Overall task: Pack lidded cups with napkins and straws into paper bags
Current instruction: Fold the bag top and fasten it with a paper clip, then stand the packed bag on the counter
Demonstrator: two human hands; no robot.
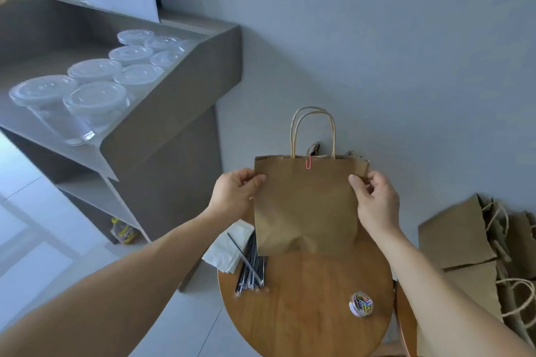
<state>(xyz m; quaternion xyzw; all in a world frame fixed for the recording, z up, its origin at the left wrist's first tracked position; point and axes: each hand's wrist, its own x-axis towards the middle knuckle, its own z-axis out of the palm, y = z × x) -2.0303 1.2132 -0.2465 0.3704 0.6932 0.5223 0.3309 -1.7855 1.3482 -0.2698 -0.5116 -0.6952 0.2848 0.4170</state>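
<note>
**One bag clipped shut, many cups left to pack**

Both hands held a brown paper bag (304,206) upright over the far edge of the round wooden table (304,307). The left hand (235,194) gripped its left edge, thumb on the front and fingers curled behind. The right hand (374,200) pinched the right edge the same way. A pink paper clip (308,163) closed the bag's mouth just below the twisted handles, so this bag was probably packed and ready to be set aside, though its contents could not be seen.

Behind it, by the wall, more bag handles (314,148) poked up. These may have been finished bags, but too little showed to be sure.

Much seemed left to do. Several lidded cups (95,95) stood in rows on the grey shelf (174,72) to the left. Straws (251,266) and napkins (229,246) lay at the table's left side, a tub of coloured clips (360,304) sat near its right edge, and flat, unused bags (464,238) lay piled off to the right.
</note>
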